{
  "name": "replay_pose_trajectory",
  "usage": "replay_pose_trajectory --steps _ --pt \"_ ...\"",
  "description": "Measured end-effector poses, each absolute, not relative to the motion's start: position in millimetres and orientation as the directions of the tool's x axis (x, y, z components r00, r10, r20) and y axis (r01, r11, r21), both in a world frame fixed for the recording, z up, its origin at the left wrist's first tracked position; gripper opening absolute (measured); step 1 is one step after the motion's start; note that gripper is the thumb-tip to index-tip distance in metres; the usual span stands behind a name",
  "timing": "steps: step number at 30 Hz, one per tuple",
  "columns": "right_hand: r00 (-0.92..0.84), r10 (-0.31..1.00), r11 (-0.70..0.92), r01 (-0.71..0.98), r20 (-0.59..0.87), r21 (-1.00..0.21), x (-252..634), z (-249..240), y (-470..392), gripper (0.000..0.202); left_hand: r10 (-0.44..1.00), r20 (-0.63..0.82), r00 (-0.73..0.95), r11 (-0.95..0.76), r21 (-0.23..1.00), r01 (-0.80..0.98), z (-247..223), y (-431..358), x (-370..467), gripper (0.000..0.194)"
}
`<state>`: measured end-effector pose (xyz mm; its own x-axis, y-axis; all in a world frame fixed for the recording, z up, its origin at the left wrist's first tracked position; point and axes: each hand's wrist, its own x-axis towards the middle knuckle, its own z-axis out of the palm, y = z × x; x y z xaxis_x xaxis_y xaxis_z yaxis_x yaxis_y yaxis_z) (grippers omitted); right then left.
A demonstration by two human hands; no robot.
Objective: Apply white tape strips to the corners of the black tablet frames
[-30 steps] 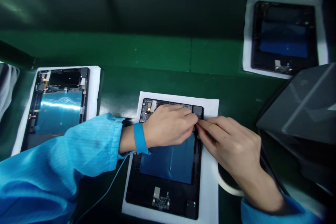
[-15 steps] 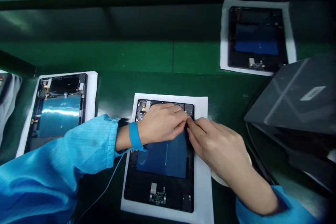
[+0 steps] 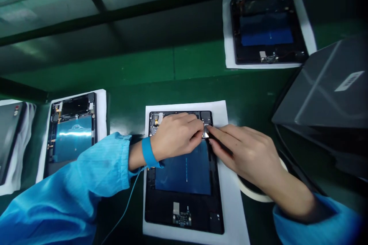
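A tablet [image 3: 184,199] lies with its back cover off, showing a blue battery [image 3: 181,176] and a small circuit board [image 3: 182,218]. My left hand [image 3: 179,132], wearing a blue wrist strap [image 3: 148,151], is over the tablet's upper part. Its fingers are curled into a pinch near the upper right edge; what they hold is hidden. My right hand [image 3: 247,153] reaches in from the right. Its index finger touches a small silvery piece [image 3: 206,133] at that edge, with the thumb apart from the index finger.
White padding [image 3: 232,206] lies under the tablet. Other opened tablets rest at left [image 3: 73,141] and back right [image 3: 266,30]; a dark closed device [image 3: 10,134] is far left. A grey box [image 3: 324,84] and a roll of tape [image 3: 255,195] are at right. The strap's cord [image 3: 126,206] trails downward.
My right hand's fingertips have drawn slightly right, away from the left fingers, and opened a little, uncovering the silvery piece. My left hand stays in its pinch. The view has tilted.
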<state>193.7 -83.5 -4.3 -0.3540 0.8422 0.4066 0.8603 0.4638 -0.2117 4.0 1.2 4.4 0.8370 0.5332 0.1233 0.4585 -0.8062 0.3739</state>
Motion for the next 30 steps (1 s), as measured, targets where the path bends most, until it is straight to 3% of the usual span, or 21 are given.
replay_pose_trajectory --steps 7,14,22,30 --pt "-0.408 0.846 0.473 0.872 0.342 -0.128 192.0 -4.0 -84.1 0.019 0.521 0.104 0.847 -0.812 0.367 0.454 3.2 0.7 4.4 0.022" --pt "-0.442 0.821 0.516 0.845 0.361 -0.141 194.0 -1.0 -89.2 0.02 0.526 0.112 0.843 -0.81 0.369 0.456 2.3 -0.5 4.0 0.022" --pt "-0.472 0.838 0.511 0.854 0.274 -0.093 192.7 -0.5 -98.4 0.034 0.516 0.073 0.854 -0.816 0.346 0.463 5.4 -1.6 4.4 0.024" --pt "-0.459 0.849 0.496 0.863 0.26 -0.095 193.8 -5.1 -92.9 0.036 0.512 0.135 0.848 -0.823 0.36 0.44 3.2 -0.8 4.9 0.025"
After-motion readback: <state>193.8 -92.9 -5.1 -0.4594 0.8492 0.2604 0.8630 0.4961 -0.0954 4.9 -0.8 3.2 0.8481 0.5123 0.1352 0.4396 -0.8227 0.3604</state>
